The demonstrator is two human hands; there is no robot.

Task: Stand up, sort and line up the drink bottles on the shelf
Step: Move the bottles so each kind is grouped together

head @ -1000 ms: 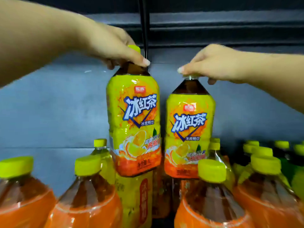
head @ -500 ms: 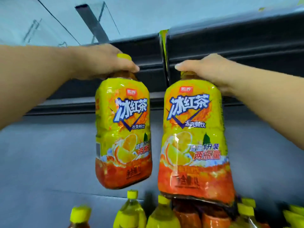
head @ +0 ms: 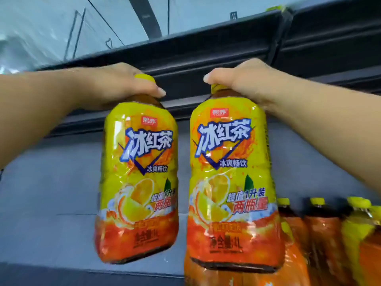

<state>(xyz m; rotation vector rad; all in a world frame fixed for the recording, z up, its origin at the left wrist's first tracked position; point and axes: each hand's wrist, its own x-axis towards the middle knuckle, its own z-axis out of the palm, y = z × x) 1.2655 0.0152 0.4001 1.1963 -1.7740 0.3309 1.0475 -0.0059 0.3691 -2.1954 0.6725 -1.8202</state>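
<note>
Two large iced-tea bottles with yellow and orange labels hang upright in the air in front of the shelf. My left hand (head: 115,85) grips the left bottle (head: 138,182) around its yellow cap and neck. The right bottle (head: 231,182) is held the same way by my right hand (head: 241,81), which hides its cap. The two bottles are side by side, a small gap apart, labels facing me. The right bottle's base overlaps an orange-labelled bottle (head: 292,271) below it.
A row of more tea bottles (head: 321,234) with yellow caps stands at the lower right. Behind is the grey back panel (head: 51,182) of the shelf. A dark shelf rail (head: 185,50) runs above my hands, with a pale ceiling beyond.
Both bottles have come closer to the camera and a little lower in view. The view has tilted up and left, so the bottles below have slid to the lower right.
</note>
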